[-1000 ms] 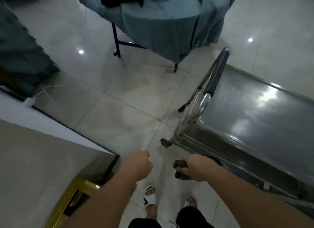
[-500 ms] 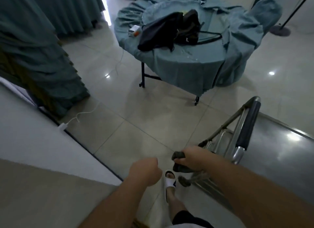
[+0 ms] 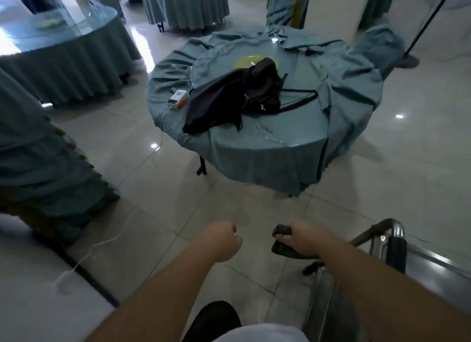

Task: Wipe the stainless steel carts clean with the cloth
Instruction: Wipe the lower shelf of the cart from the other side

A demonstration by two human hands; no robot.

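While you are standing over the pale tiled floor, your right hand is gripping a dark cloth, fingers curled tight around it so that bunched folds are sticking out above and below the fist. Your left hand is hanging beside it, apart from it, balled into a loose fist with nothing showing inside. The stainless steel cart is sitting at your lower right, partly cut off by the frame edge; its flat top tray is lying bare where visible, and its handle, with a dark grip sleeve, is rising just right of your right forearm. The cloth is hovering left of that handle, not touching the cart.

Ahead of you, a round table draped in teal fabric is carrying a black bag slumped across its middle, and a small white device is lying just beside the bag near the table edge. A white cable is trailing across the floor at left. More draped tables are standing further back.
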